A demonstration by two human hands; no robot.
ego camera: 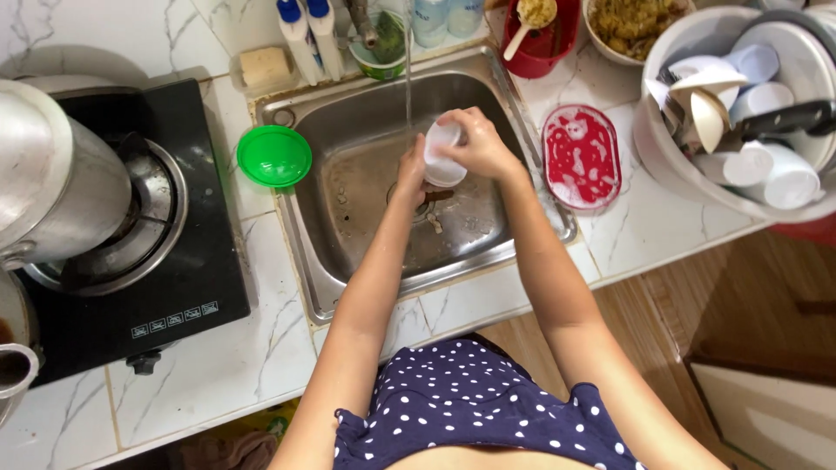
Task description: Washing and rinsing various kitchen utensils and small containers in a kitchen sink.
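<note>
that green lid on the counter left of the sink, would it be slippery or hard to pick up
The green lid looks like thin plastic, so probably light and slightly bendy. It lies flat by the sink rim, so it likely slides rather than rolls. Whether it is wet cannot be told.

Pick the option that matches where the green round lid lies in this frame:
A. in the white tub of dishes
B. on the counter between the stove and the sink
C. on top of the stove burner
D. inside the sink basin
B: the green lid rests on the marble counter, overlapping the left rim of the sink, with the black stove to its left.
</note>
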